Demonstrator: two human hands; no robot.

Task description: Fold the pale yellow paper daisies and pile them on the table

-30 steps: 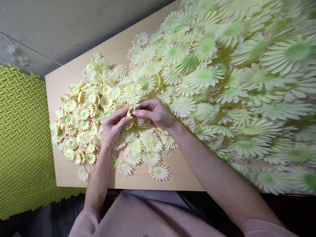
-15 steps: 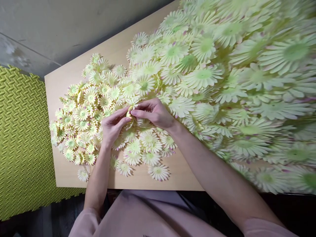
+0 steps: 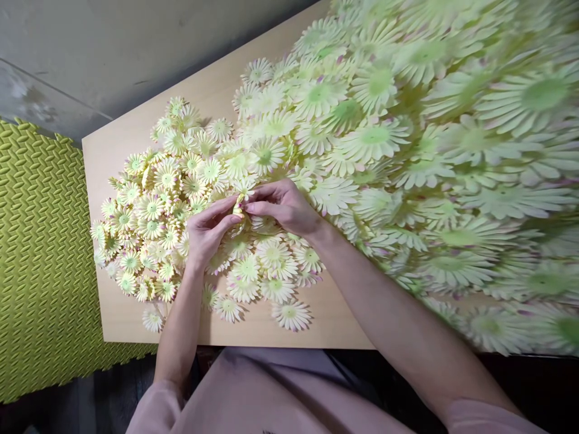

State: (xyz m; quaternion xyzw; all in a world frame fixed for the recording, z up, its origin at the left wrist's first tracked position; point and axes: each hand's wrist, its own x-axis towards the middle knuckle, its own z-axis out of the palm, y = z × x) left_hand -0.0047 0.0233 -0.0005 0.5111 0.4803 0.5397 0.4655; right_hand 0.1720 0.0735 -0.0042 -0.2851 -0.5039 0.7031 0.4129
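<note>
Both hands meet over a spread of pale artificial flowers. My left hand (image 3: 207,232) pinches a small yellowish flower piece (image 3: 238,208) between thumb and fingers. From the other side, the thumb and fingertips of my right hand (image 3: 289,208) close on the same piece; its lower part is partly hidden by the fingers. Left of the hands lies a heap of smaller, fuller flower heads (image 3: 150,208) with yellowish petals. Flat daisy-like flower pieces (image 3: 246,268) with pale green centres and some purple petal tips lie just below the hands.
A large pile of flat flower pieces (image 3: 375,137) covers the right side of the wooden table (image 3: 136,322). Green woven-pattern foam matting (image 3: 45,259) stands along the left edge. A grey wall (image 3: 149,42) borders the far side.
The fingertips and the pinched flower piece have shifted very slightly. Both hands otherwise keep the same place and grip, and the piles look unchanged.
</note>
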